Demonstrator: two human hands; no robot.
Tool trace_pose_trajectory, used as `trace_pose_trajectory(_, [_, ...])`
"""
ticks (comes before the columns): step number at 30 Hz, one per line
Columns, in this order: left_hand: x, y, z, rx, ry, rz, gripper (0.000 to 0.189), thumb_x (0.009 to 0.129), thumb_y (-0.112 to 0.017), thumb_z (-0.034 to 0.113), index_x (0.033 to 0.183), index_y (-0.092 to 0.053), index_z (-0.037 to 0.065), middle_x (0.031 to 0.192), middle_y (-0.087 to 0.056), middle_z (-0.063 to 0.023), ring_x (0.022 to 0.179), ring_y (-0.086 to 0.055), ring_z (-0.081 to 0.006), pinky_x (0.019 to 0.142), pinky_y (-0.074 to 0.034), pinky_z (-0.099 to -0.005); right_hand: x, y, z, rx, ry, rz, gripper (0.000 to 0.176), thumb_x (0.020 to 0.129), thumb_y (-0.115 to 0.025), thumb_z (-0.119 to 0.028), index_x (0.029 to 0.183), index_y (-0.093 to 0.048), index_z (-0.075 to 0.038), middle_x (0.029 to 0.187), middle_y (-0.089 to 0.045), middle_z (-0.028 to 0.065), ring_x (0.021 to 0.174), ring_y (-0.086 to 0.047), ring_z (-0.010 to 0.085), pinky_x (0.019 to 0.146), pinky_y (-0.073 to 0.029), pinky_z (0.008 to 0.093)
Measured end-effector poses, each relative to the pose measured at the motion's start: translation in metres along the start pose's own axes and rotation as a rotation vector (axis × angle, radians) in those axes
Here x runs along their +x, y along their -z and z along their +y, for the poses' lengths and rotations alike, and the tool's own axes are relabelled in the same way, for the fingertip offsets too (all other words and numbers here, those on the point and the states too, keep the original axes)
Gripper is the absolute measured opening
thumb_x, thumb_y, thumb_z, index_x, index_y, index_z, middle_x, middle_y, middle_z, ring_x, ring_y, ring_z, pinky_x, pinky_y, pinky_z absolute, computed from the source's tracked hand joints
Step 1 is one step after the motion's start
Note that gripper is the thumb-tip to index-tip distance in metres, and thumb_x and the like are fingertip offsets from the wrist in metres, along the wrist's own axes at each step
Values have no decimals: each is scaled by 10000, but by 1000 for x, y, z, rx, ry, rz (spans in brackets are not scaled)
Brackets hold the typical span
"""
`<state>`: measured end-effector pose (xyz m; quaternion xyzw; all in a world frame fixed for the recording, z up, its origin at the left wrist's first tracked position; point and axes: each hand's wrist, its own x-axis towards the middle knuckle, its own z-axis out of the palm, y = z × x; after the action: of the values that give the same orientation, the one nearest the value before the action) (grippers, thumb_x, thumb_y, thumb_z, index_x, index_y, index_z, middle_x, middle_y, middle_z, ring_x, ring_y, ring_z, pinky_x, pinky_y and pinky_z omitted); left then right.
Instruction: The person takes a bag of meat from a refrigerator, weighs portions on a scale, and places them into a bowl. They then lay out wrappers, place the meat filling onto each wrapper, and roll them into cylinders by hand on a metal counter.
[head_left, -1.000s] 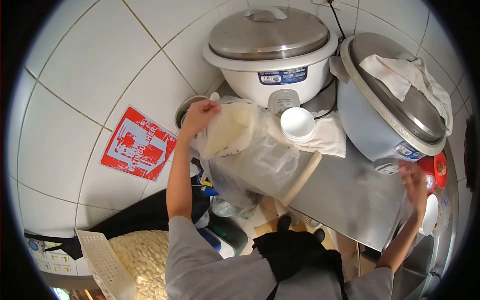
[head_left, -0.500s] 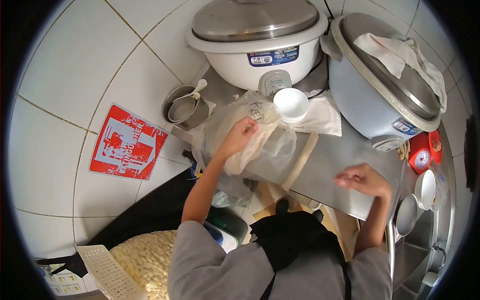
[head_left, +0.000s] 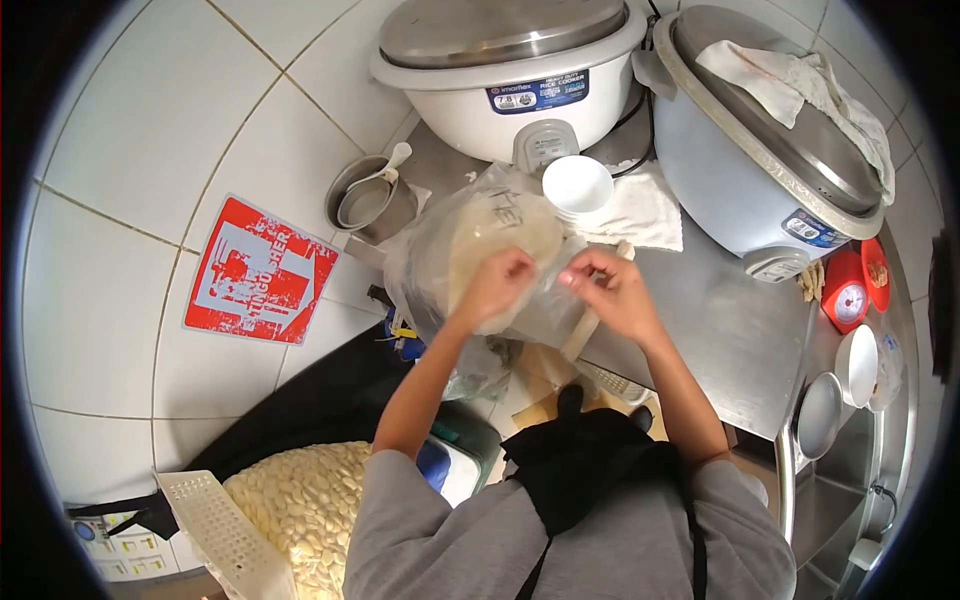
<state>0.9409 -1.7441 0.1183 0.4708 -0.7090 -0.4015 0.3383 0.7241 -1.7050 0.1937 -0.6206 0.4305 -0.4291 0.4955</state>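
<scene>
A clear plastic bag with dark handwriting on it lies at the left end of the steel counter, and a pale mass shows through it. My left hand is closed in a pinch on the bag's near side. Close by on the right, my right hand has thumb and fingertips together at the bag's loose edge. Its fingertips partly hide what they grip. A wooden stick lies beneath my right hand, partly covered. White bowls stand stacked just behind the bag, on a white cloth.
Two large rice cookers, one white and one bluish, stand at the back. Metal pots with a white spoon sit left. A red scale and bowls are at right. Peeled garlic cloves fill a bag at lower left.
My right hand has moved left from above the counter to the bag's edge, beside my left hand. My left hand has lowered slightly, and the bag lies flatter.
</scene>
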Motion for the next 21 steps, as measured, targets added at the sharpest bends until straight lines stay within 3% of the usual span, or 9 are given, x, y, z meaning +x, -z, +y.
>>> trace_pose_trajectory(1, [-7,-16,-5,-4,3,4,126,878,-591,137,925,-594,20,724,-607,-37,685,-535,-72,607,-429,-234,0,1,4,124,-14,58,214,832,-682,-233,813,-629,-26,674,-559,-17,595,-468,52,519,-382,226])
trace_pose_trajectory(4, [-10,-33,-8,42,38,167,131,879,-602,136,928,-580,17,772,-597,1,680,-501,-54,607,-414,-217,-1,15,18,120,-112,132,208,842,-676,-229,803,-614,-35,683,-554,-41,618,-468,36,516,-378,203])
trace_pose_trajectory(6, [-13,-25,-10,-180,169,258,123,887,-598,140,937,-577,29,756,-572,19,677,-482,-43,597,-407,-214,-6,18,19,70,-216,122,191,826,-692,-194,804,-589,-34,706,-552,-32,628,-471,40,526,-395,214])
trace_pose_trajectory(9, [-10,-5,-1,-257,119,232,125,895,-594,160,946,-579,48,734,-546,38,644,-457,-36,569,-385,-209,-4,6,28,91,-168,135,175,798,-706,-137,833,-568,-34,733,-546,-24,615,-471,50,530,-406,214])
trace_pose_trajectory(14, [-1,34,36,-346,226,297,131,902,-582,178,922,-584,49,694,-554,40,592,-444,-31,543,-364,-202,19,-34,43,37,183,221,249,764,-713,-76,806,-468,-55,722,-518,-19,631,-490,65,528,-424,222])
trace_pose_trajectory(17, [8,55,47,-319,216,297,137,897,-585,194,929,-597,61,695,-555,50,589,-438,-18,535,-354,-194,44,-63,23,172,53,202,327,738,-746,-112,831,-437,-58,720,-515,-4,621,-481,81,558,-426,236])
trace_pose_trajectory(21, [23,96,63,-185,144,315,152,877,-595,202,937,-609,62,705,-570,53,593,-446,-16,531,-359,-196,86,-84,5,76,25,251,413,703,-782,-168,869,-420,-57,703,-511,14,606,-476,84,537,-423,240])
